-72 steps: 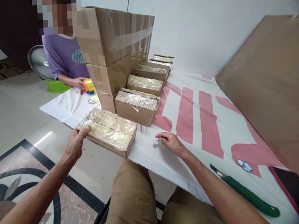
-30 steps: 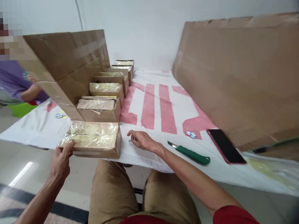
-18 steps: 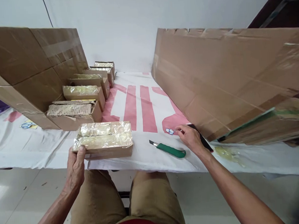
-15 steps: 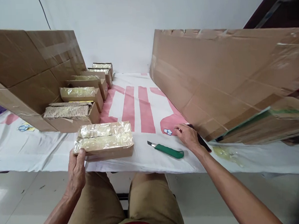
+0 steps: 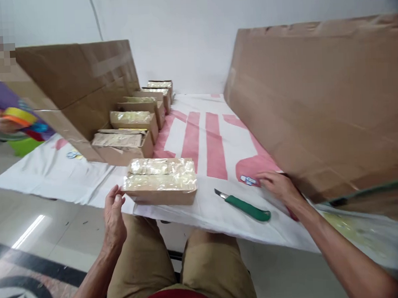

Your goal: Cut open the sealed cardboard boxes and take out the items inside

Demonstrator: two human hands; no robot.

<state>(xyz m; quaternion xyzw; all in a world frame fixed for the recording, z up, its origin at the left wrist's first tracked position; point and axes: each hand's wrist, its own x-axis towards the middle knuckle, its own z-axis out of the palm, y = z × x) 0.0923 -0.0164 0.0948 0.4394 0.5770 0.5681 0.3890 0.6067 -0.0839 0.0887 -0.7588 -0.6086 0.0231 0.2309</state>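
A flat cardboard box wrapped in shiny clear tape lies at the near edge of the table. My left hand hovers at its left end, fingers loosely apart, fingertips just short of the corner and holding nothing. My right hand lies flat on the white cloth at the foot of a big leaning cardboard sheet. It covers a dark phone, of which only a reddish edge shows. A green-handled utility knife lies between the box and my right hand, blade pointing left.
A row of several similar small boxes runs back along a stack of large taped cartons. The white cloth has red stripes. At far left, another person in purple holds a yellow tape roll.
My left hand has let go of the taped box, which now sits further right. My right hand moved from beside the box, past the knife, onto the phone. The view swung about.
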